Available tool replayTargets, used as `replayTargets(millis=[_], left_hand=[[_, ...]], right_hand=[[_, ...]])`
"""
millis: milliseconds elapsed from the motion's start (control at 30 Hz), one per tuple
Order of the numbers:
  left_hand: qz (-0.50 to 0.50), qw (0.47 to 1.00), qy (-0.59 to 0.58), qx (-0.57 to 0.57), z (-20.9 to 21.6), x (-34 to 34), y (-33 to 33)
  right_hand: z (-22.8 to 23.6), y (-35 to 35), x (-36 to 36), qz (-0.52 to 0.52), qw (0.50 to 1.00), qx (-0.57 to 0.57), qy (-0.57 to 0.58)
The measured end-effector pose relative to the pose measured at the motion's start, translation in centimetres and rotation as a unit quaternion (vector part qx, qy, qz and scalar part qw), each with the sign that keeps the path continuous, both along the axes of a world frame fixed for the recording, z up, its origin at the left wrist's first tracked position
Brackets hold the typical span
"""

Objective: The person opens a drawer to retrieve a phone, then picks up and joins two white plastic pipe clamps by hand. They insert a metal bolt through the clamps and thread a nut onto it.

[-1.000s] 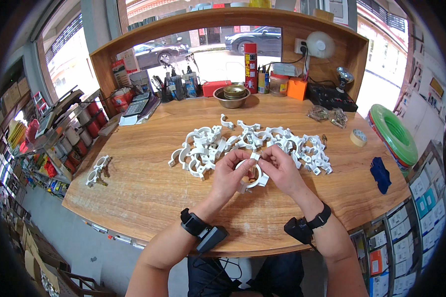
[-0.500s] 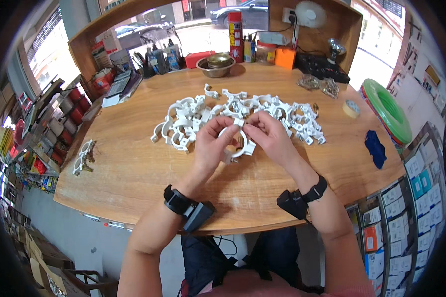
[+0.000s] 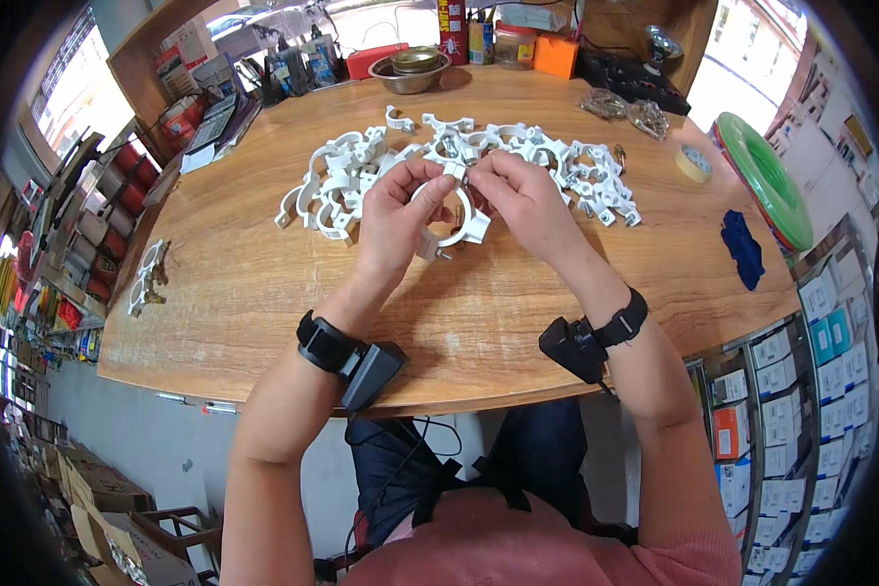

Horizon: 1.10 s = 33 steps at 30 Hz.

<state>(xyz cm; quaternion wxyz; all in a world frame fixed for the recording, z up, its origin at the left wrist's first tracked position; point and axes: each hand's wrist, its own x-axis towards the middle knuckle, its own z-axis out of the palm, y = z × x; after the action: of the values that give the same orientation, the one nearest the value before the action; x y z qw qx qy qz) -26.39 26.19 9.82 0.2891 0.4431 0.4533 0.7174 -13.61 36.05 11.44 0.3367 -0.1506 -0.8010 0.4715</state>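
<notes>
Upper centre of frame: white ring clamp held in left hand; right hand narrowed to a pinch at its top lug, can't tell on what. Likely light, stiff, slightly slick plastic; grip outer rim.

We see a desk of wood or wood-look board, its grain streaked, with a soft sheen and paler, scuffed patches toward the front edge. The ring clamp looks like smooth white plastic, nearly matt, while the bolt end below it glints like metal; the piled clamps share that plastic look. We find shiny metal in the outer bowl, glossy plastic in the green coil, crinkled clear film in the bags, and matt cloth in the navy fabric and pink shirt
</notes>
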Motion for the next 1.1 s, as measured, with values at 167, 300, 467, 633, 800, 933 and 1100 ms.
replayTargets(millis=[167, 300, 467, 633, 800, 933, 1100], left_hand=[[-0.005, 1.0, 0.004, 0.005, -0.3, -0.2, 0.4], [-0.013, 1.0, -0.005, -0.013, -0.6, -0.5, 0.5], [-0.026, 0.987, -0.153, 0.047, 0.8, -2.1, 0.6], [-0.061, 0.958, -0.28, -0.002, 1.2, -3.2, -0.1], [-0.138, 0.942, -0.304, -0.039, 1.4, -2.4, -0.3], [-0.198, 0.938, -0.283, -0.019, 1.1, -2.7, -0.6], [-0.137, 0.946, -0.291, -0.042, 2.0, -1.7, -0.7]], right_hand=[[-0.3, -0.1, 0.0, 0.006, 0.999, -0.002, 0.044], [-0.2, -0.1, -0.1, -0.016, 1.0, 0.019, 0.005], [0.3, 0.8, 0.3, 0.019, 0.997, -0.025, -0.073], [-1.4, -0.1, 0.1, 0.017, 0.944, 0.258, -0.206], [-2.7, 0.8, 0.0, 0.047, 0.906, 0.326, -0.266], [-1.5, -0.3, 0.1, 0.018, 0.891, 0.348, -0.291], [-2.2, 0.3, 0.2, 0.016, 0.874, 0.408, -0.262]])
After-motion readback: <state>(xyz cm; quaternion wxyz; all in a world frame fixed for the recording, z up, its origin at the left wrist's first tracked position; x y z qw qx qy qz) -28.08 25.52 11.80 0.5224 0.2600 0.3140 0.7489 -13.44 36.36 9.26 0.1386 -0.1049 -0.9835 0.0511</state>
